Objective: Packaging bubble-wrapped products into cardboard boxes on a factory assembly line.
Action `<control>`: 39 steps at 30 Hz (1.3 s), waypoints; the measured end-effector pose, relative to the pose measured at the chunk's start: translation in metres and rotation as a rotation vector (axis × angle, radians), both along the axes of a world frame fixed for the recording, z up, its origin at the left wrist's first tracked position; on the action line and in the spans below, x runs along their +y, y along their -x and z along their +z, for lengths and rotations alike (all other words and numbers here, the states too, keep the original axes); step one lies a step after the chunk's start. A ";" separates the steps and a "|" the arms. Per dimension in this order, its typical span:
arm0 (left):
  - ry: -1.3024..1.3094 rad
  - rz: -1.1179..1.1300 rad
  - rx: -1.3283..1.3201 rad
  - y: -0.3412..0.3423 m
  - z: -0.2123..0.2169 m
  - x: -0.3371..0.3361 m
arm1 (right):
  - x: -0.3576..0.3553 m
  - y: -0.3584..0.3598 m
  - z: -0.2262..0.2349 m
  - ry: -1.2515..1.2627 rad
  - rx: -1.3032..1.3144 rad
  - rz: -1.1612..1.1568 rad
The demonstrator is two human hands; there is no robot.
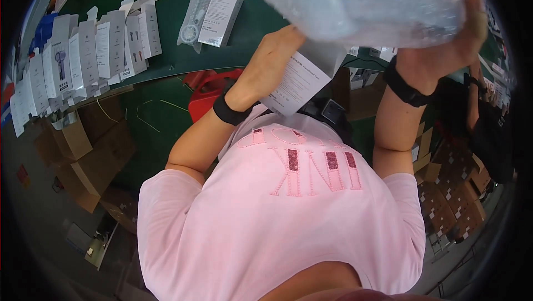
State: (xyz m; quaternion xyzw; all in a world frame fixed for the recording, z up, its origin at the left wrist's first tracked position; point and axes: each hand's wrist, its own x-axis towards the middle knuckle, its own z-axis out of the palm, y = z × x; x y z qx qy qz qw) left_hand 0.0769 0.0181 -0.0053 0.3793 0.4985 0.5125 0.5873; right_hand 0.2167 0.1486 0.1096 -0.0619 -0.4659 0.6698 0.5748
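Note:
My left hand (270,63) is closed on a white printed carton (300,87), held in front of my chest. The carton's upper part lies behind the package. Raised at the upper right is a bubble-wrapped package (383,9), with something pale blue inside, its shape blurred by the wrap. My right hand (452,37) grips the package's right end, with fingertips showing over its top edge. The package's left end hangs just above my left hand and the carton. Both wrists wear black bands.
A row of upright white cartons (83,56) lines the left of the green table (169,45). Behind my left hand lie another bubble-wrapped item (194,20) and a white carton (222,15). A red bag (208,98) and brown boxes (89,145) sit below. Another person (488,129) stands at right.

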 end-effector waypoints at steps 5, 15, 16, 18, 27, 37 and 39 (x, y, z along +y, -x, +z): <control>0.101 0.070 -0.079 0.002 -0.007 -0.015 | 0.012 -0.040 -0.027 0.166 -0.122 0.339; 0.013 0.002 0.151 -0.006 0.014 -0.018 | -0.031 -0.001 -0.037 -0.142 -0.973 0.353; 0.001 0.046 0.129 -0.004 0.007 -0.022 | -0.038 -0.003 -0.041 -0.386 -1.049 0.259; 0.019 0.118 -0.019 0.006 0.006 -0.028 | -0.046 -0.008 -0.036 -0.576 -1.149 0.155; 0.156 0.542 0.092 0.083 -0.048 -0.075 | 0.029 -0.019 -0.132 -0.044 -1.539 -0.103; 0.216 0.409 -0.063 0.106 -0.012 -0.039 | 0.008 -0.041 -0.281 -0.069 -1.519 -0.415; 0.158 0.295 0.124 0.097 -0.020 -0.031 | 0.013 -0.028 -0.157 0.496 -1.098 -0.147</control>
